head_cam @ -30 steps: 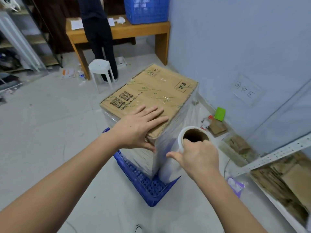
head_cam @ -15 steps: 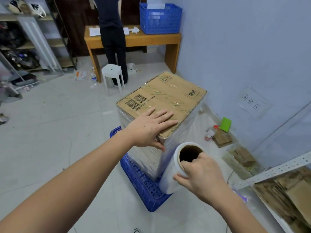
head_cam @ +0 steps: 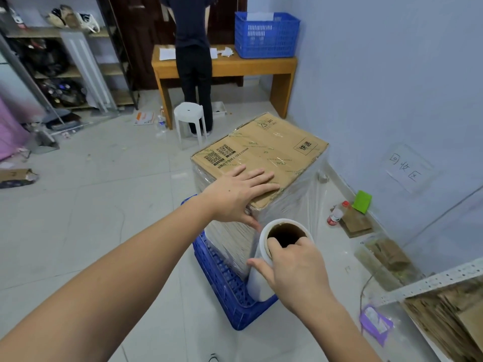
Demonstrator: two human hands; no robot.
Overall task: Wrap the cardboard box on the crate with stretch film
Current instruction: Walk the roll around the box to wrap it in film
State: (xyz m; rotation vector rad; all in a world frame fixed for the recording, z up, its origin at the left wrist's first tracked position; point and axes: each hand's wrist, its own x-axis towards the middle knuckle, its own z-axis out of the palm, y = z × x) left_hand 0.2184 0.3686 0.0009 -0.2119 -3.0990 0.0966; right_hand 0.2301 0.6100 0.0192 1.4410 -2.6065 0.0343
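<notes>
My left arm reaches forward, left hand [head_cam: 239,194] flat, palm down, fingers straight and spread, thumb hooked over the near corner. My right arm comes in from lower right, right hand [head_cam: 295,267] curled, fingers tucked into an open tube end, thumb outside on its wall.

Pale tiled floor [head_cam: 104,231] carries blue crate [head_cam: 222,283] (box on it), white stool [head_cam: 188,118], cardboard scraps [head_cam: 355,220].

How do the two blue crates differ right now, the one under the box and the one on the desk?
The floor crate lies low under the film-wrapped cardboard box; the desk crate sits upright on the wooden desk. The desk crate holds only white paper; the floor one carries the box. Both are blue perforated plastic.
</notes>
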